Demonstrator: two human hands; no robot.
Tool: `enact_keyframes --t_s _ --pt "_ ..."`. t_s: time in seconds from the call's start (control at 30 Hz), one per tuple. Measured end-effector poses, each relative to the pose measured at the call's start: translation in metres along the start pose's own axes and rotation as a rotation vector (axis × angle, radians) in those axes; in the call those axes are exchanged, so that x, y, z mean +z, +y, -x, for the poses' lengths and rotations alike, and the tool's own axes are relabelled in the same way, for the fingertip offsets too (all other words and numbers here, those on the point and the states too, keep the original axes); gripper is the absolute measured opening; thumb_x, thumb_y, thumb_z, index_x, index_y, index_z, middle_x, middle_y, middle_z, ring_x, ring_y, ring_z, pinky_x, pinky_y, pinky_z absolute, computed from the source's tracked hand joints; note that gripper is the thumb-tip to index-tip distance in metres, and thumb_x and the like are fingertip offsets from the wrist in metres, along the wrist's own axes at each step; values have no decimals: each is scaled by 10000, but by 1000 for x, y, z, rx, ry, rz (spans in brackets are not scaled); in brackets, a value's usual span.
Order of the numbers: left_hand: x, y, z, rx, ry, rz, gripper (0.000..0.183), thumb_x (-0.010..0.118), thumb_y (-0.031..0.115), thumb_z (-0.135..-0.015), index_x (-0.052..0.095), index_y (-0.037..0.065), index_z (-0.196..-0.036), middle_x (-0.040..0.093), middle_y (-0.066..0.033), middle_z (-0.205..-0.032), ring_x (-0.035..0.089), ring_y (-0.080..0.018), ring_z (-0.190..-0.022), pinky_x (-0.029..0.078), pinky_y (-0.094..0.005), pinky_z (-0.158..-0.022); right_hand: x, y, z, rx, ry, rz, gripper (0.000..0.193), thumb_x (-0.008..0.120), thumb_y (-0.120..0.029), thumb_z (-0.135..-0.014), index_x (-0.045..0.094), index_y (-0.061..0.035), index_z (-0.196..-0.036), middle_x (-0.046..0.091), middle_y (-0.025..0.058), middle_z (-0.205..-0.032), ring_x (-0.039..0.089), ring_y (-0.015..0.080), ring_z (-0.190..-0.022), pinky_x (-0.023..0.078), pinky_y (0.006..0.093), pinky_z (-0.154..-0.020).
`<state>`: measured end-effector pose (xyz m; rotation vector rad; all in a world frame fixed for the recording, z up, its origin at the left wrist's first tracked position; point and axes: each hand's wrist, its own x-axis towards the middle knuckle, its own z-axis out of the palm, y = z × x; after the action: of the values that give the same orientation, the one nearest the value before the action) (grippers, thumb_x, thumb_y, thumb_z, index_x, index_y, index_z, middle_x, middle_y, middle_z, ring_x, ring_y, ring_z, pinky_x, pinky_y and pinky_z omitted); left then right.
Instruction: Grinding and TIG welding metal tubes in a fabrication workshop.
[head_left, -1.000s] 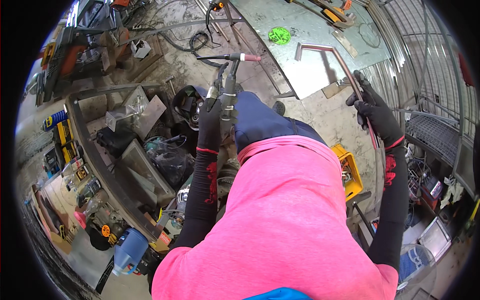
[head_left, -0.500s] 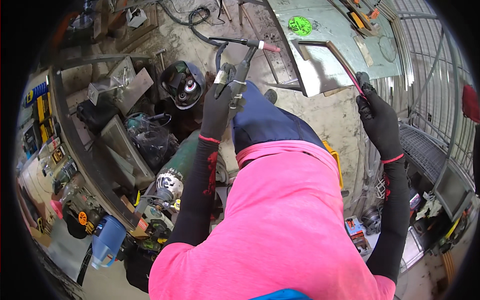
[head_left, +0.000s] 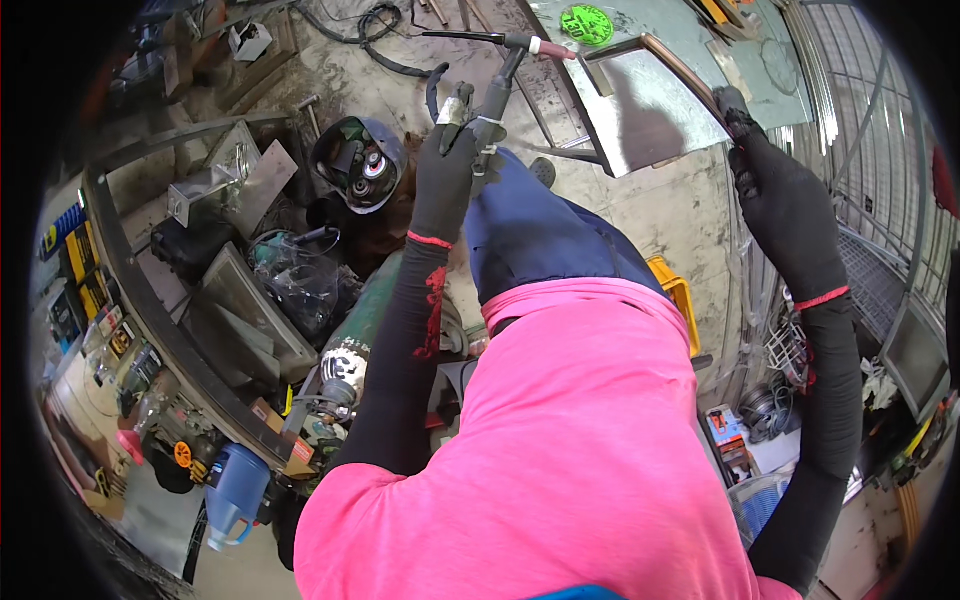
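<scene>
My left hand (head_left: pixel 446 170), in a black glove, is closed around the handle of a welding torch (head_left: pixel 497 98). The torch's pinkish nozzle points right, toward the edge of a metal-topped table (head_left: pixel 770 110). On that table lies an angled metal frame (head_left: pixel 672 62), with a shiny sheet (head_left: pixel 640 125) beneath it. My right hand (head_left: pixel 785 200), also gloved in black, has its fingers closed on the near end of the frame's long bar. The glove hides part of that end.
A round green disc (head_left: pixel 587 25) and clamps (head_left: pixel 728 15) lie on the table. Left of my legs are a welding helmet (head_left: pixel 358 165), a green gas cylinder (head_left: pixel 368 310) and a cluttered shelf. A blue jug (head_left: pixel 236 485) stands lower left. The torch's cable (head_left: pixel 385 55) trails across the floor.
The torch in my left hand has shifted up and right, its nozzle nearer the frame. My right hand has rolled over the bar's end and its forearm has swung right.
</scene>
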<state>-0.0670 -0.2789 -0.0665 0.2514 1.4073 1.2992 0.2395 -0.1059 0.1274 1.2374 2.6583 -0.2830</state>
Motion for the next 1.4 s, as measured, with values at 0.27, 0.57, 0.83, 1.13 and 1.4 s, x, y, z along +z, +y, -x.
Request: enact_keyframes --t_s 0.27,0.57,0.83,1.13,1.4 --pt "5 20 -7 21 -3 -181 316 560 177 -1093 650 -50 -1292 765 -129 -1028 748 -183 -778 619 -324 -657 -10 1 -9 -33 -54 10 481 634 -213 -1046 593 -219 -1524 749 183 -1025 740 411 -918 583 523 -764" --pt "1 23 -12 135 -2 -378 321 602 142 -1056 681 -88 -1266 792 -135 -1069 739 -153 -785 574 -290 -657 -4 4 -2 -47 4 81 669 613 -135 -1037 452 -286 -1668 726 185 -882 730 358 -791 577 493 -704" --pt "10 23 0 143 94 -362 223 636 116 -1061 703 -58 -1182 700 -16 -901 593 -70 -771 482 -288 -655 -8 -6 -6 -39 -21 6 351 639 -133 -1012 645 -132 -1363 721 187 -976 727 414 -870 562 532 -730" --pt "14 18 1 222 95 -382 249 602 103 -1047 706 -56 -1207 727 -54 -850 676 -101 -710 517 -276 -604 -1 2 -2 -62 10 -7 540 625 -93 -1023 581 -226 -1544 710 182 -966 722 392 -835 566 516 -716" --pt "22 14 7 235 130 -373 233 615 112 -1060 716 -42 -1203 729 -58 -883 689 -110 -725 532 -275 -610 -5 -5 -1 -53 10 -39 609 638 -73 -1000 551 -243 -1579 693 175 -935 716 380 -817 570 502 -699"
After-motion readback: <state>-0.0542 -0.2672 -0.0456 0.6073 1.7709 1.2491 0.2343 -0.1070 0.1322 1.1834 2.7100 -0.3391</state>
